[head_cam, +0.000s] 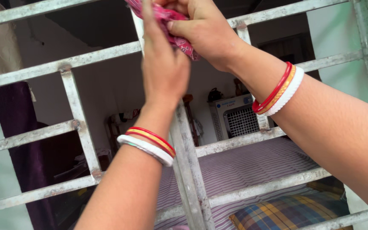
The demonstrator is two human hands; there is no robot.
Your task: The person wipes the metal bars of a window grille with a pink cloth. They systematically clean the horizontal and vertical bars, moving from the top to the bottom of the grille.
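Both hands are raised to the top of the window grille (77, 115). The right hand (207, 30) pinches the pink cloth (173, 25) tightly against a bar. The left hand (165, 64) lies just below the cloth and touches it, fingers closed around its lower part.

Your head camera sits close behind your raised forearms, facing forward and slightly up at a window grille (79, 123), looking through its bars into the room beyond.

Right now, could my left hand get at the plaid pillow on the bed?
Probably not. The left hand is up on the pink cloth, and the metal grille stands between it and the plaid pillow; the gaps look narrow.
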